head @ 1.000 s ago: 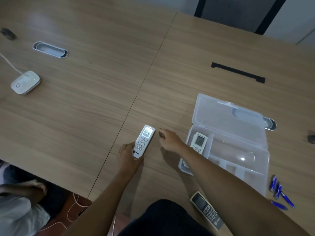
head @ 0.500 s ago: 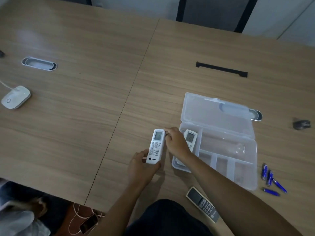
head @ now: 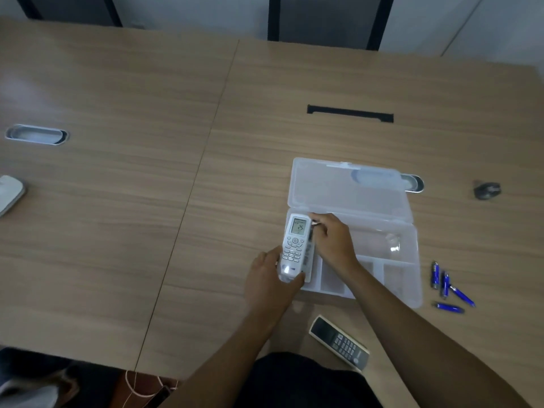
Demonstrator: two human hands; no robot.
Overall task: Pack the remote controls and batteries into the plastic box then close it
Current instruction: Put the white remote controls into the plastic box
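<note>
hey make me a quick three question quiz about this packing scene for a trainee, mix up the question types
1. True or false: the plastic box has its lid shut.
2. Multiple choice: where do the blue batteries lie? A) in the box B) on the table right of the box C) in the left hand
3. Fill in: the dark remote lies on the table ____ the box, toward the person.

Key:
1. False; the lid is open and laid back.
2. B
3. Outside. Meanwhile the left hand holds the white remote at the box's left end, with the right hand at its top.
</note>
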